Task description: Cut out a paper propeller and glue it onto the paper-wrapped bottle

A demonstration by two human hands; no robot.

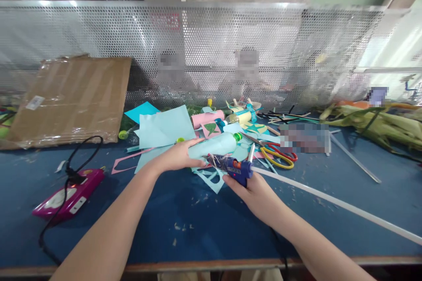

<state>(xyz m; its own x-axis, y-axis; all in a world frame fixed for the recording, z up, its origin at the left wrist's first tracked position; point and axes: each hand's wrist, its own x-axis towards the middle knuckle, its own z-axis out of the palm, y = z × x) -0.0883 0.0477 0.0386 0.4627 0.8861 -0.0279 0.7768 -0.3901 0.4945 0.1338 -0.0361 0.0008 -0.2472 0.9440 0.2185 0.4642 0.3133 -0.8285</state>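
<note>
My left hand (180, 156) is closed round a plastic bottle (216, 144) wrapped in pale blue paper, lying on its side with its green cap to the right. In my right hand (252, 189) is a blue hot glue gun (235, 169), its nozzle pointing left at the lower side of the bottle. A long white glue stick (316, 193) runs out of the gun's back towards the right. Pale blue paper scraps (211, 180) lie under the bottle. Just right of it rest scissors (277, 156) with yellow and red handles.
A magenta power strip (70, 199) with a black cord lies at left. Behind it leans a cardboard sheet (75, 101). Blue paper sheets (165, 127) and a pink-wrapped bottle (207, 119) lie behind my hands. Dry husks (372, 127) are at right, before a perforated metal screen (211, 30).
</note>
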